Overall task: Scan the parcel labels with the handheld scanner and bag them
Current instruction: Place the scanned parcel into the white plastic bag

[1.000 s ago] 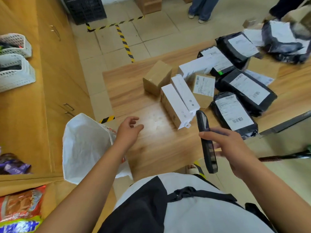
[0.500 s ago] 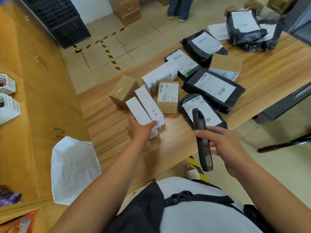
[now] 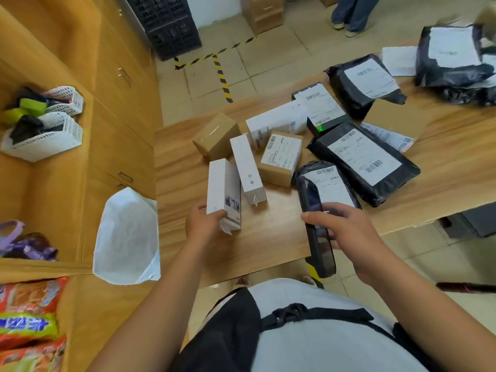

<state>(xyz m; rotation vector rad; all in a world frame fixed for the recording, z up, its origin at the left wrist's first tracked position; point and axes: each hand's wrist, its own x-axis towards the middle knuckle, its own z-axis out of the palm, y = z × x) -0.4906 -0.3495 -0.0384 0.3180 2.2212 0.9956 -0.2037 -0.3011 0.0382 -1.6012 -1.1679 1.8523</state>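
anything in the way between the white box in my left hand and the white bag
Nothing visible does. The left hand grips the white box near the left edge of the table, and the white bag sits just past that edge. Only bare wood lies between them.

table [image 3: 271, 237]: wood grain, smooth | mailers [image 3: 375, 167]: glossy black plastic | boxes [image 3: 216, 135]: matt cardboard
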